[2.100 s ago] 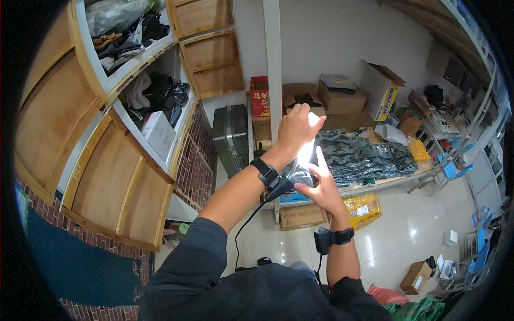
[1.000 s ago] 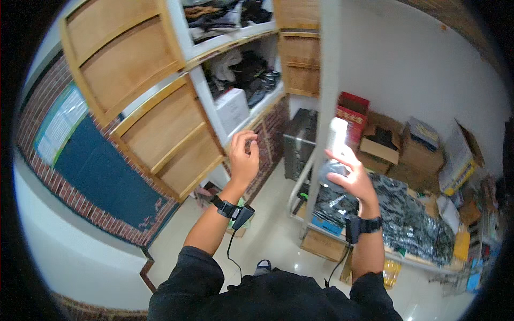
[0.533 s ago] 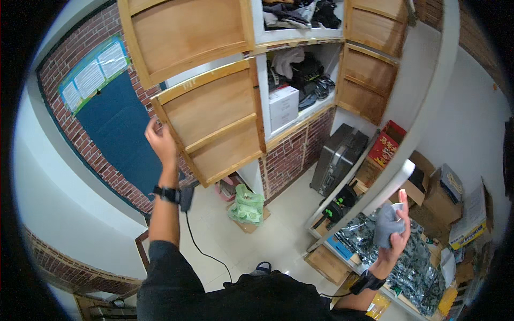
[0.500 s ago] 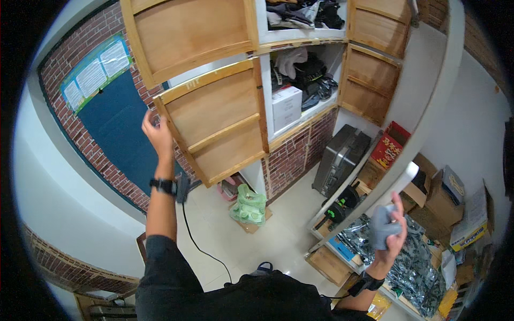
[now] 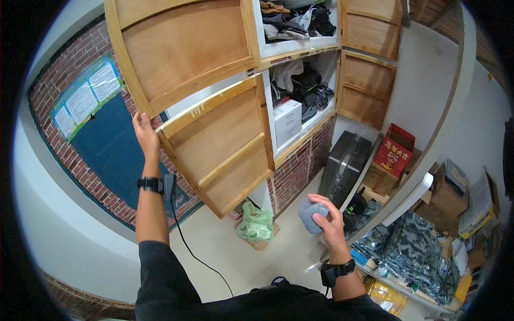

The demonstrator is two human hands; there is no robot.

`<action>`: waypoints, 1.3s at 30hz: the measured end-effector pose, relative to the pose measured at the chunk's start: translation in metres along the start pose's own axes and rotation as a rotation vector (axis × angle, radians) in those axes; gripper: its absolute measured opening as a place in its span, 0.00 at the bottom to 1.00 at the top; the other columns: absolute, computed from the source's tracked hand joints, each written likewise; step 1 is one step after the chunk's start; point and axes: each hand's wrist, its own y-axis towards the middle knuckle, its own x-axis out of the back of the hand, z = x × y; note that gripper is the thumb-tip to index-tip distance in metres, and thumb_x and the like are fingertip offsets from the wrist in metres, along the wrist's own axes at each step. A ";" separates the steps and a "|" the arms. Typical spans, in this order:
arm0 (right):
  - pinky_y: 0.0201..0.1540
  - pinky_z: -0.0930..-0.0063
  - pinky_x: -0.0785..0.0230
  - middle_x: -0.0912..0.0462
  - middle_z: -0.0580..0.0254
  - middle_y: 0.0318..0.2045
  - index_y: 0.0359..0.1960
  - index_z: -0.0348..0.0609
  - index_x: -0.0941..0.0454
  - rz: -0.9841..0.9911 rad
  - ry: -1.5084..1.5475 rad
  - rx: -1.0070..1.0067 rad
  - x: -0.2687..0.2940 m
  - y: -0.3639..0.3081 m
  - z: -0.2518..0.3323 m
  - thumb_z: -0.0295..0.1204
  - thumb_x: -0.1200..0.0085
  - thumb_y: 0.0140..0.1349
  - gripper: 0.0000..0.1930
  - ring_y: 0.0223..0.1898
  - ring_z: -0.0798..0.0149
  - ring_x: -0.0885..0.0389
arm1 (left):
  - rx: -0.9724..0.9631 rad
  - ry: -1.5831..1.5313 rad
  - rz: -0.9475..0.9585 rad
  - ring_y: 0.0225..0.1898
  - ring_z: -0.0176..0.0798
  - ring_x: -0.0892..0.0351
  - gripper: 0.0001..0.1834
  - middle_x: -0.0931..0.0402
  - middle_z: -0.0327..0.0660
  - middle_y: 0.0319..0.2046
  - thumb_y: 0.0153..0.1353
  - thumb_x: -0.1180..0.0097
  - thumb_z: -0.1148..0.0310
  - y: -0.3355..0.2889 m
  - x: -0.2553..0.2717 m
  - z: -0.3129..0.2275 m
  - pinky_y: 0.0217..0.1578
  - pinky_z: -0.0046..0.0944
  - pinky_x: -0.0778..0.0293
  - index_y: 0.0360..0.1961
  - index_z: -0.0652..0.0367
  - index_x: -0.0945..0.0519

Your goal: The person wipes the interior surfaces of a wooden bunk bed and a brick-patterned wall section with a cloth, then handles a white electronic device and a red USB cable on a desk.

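Note:
My left hand (image 5: 146,135) is raised at the left, its fingers curled at the lower outer corner of the upper wooden cabinet door (image 5: 187,45). Just beside that hand is the top corner of the lower wooden cabinet door (image 5: 217,142); both doors stand swung out. A bunched grey cloth (image 5: 312,215) is in my right hand (image 5: 333,224), with thumb and fingers closed round it, held above the floor in front of the cabinet. Behind the doors, the cabinet's white shelves hold piled dark clothes (image 5: 305,80) and a white box (image 5: 287,122).
A dark suitcase (image 5: 347,166) stands right of the cabinet. Beyond it are a red carton (image 5: 394,150) and a low shelf with plastic-wrapped camouflage packs (image 5: 417,251). A green plastic bag (image 5: 256,222) sits on the floor (image 5: 214,243). A cable (image 5: 193,252) hangs from my left wrist.
My right hand has brought the grey cloth leftward from over the low shelf to in front of the cabinet. My left hand has come up to the upper door's corner. The view has shifted slightly.

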 end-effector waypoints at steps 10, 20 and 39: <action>0.62 0.67 0.50 0.33 0.52 0.56 0.52 0.33 0.30 0.157 -0.011 0.168 -0.074 0.030 -0.012 0.28 0.45 0.54 0.23 0.60 0.58 0.38 | -0.452 -0.262 0.166 0.59 0.46 0.41 0.33 0.46 0.52 0.58 0.59 0.49 0.76 -0.146 -0.074 -0.125 0.59 0.42 0.43 0.62 0.64 0.50; 0.54 0.71 0.38 0.27 0.53 0.52 0.54 0.32 0.33 -0.252 0.145 0.050 -0.021 0.022 0.005 0.41 0.47 0.54 0.30 0.50 0.64 0.27 | -0.943 -0.013 0.329 0.68 0.63 0.62 0.26 0.54 0.54 0.67 0.45 0.45 0.74 -0.202 -0.180 -0.210 0.63 0.54 0.63 0.50 0.54 0.24; 0.38 0.69 0.32 0.23 0.58 0.41 0.51 0.43 0.33 -0.762 0.657 0.279 0.202 0.210 -0.044 0.39 0.56 0.64 0.18 0.36 0.62 0.26 | -1.376 0.078 0.516 0.62 0.57 0.46 0.22 0.27 0.45 0.45 0.48 0.48 0.51 -0.159 -0.499 -0.204 0.63 0.56 0.57 0.31 0.61 0.16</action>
